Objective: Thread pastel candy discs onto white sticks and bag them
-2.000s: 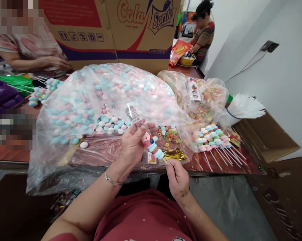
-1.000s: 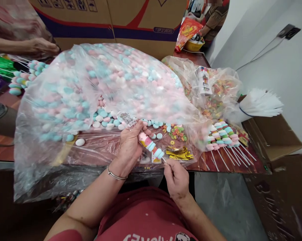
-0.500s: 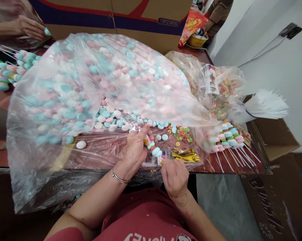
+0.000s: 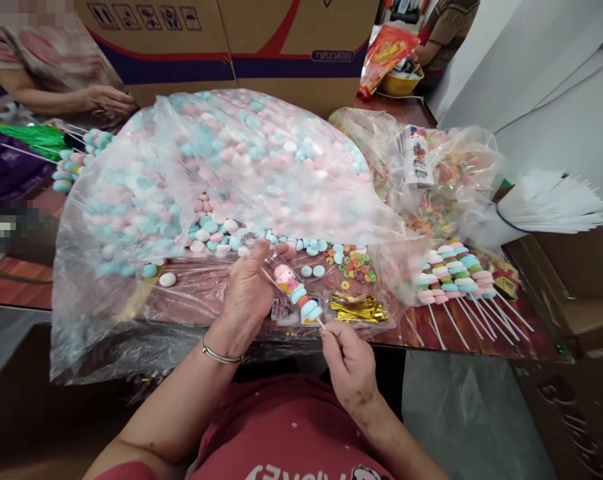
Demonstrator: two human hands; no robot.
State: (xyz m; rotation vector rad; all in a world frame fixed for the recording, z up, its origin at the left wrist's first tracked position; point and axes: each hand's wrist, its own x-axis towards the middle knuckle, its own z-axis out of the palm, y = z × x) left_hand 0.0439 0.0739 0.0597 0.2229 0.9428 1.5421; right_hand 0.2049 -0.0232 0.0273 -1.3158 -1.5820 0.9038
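Observation:
My right hand (image 4: pixel 350 363) is closed around the white stick of a marshmallow skewer (image 4: pixel 301 298). Pink, blue and orange candies are threaded on it, and it slants up and left. A clear printed candy bag (image 4: pixel 250 239) is over the skewer's upper part. My left hand (image 4: pixel 249 287) grips that bag near its top, between thumb and fingers. Under the skewer lie flat printed bags (image 4: pixel 283 311). Gold twist ties (image 4: pixel 357 307) are just right of them. Ring gummies (image 4: pixel 360 263) and loose marshmallows (image 4: pixel 221 233) are scattered beyond my hands.
A huge clear bag of marshmallows (image 4: pixel 261 153) covers the table's middle. Finished-looking skewers (image 4: pixel 454 273) lie at right, near a bundle of white sticks (image 4: pixel 556 203) and bags of gummies (image 4: pixel 456 163). A cardboard box (image 4: pixel 281 80) stands behind. Another person's hand (image 4: pixel 109 100) is at upper left.
My left hand has moved up and left along the bag, away from the skewer, so more of the candies show. My right hand keeps the stick. The camera view has shifted slightly.

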